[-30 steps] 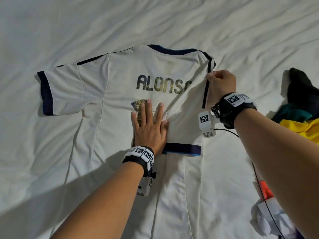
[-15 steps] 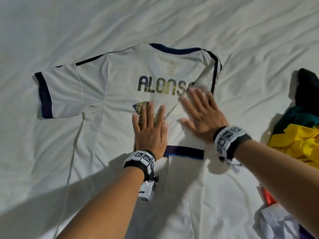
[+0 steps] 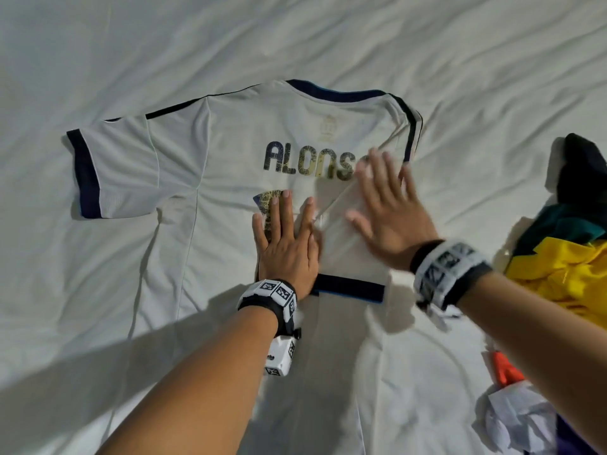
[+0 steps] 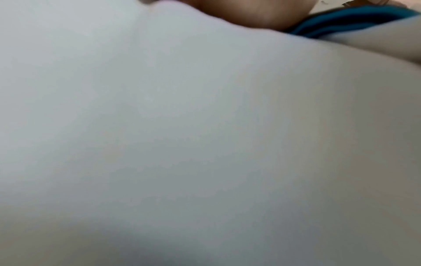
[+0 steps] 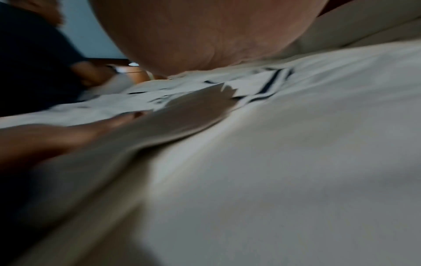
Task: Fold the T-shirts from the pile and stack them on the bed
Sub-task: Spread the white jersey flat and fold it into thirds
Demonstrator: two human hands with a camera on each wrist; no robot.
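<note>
Lower hem side: the body of the white short-sleeved football jersey with navy trim and gold "ALONS…" lettering (image 3: 230, 178) runs toward the person, spread back-up on the bed; its lower part lies in the shadow of the forearms.
Clothes pile: just right of the jersey lies a loose heap of garments (image 3: 565, 257) in black, teal and yellow, with crumpled white, orange and purple cloth at its nearest end.
Left hand: the left hand (image 3: 287, 244) lies flat on the middle of the jersey, fingers straight and close together, grasping nothing; its fingertips touch the edge of the gold number print. The heel of the palm sits beside the navy cuff band (image 3: 349, 287) of the folded sleeve. In the left wrist view only blurred white cloth, a bit of palm (image 4: 250, 14) and a blue-edged band show.
Right hand: the right hand (image 3: 391, 218) rests on the jersey's right sleeve, which is folded inward over the back; fingers are spread and straight, holding nothing (blurred, so how firmly it presses cannot be told). Its fingertips cover the last letter of the name. The right wrist view shows the palm (image 5: 205, 36) over the white cloth and the navy stripes.
Far sleeve: the jersey's left sleeve (image 3: 118, 172) lies unfolded, pointing away from the hands, its navy cuff at the outer end.
Collar: the navy neckline (image 3: 328, 91) is the jersey's farthest edge.
Bed: the rumpled white bedsheet (image 3: 328, 34) lies under and all around the jersey.
</note>
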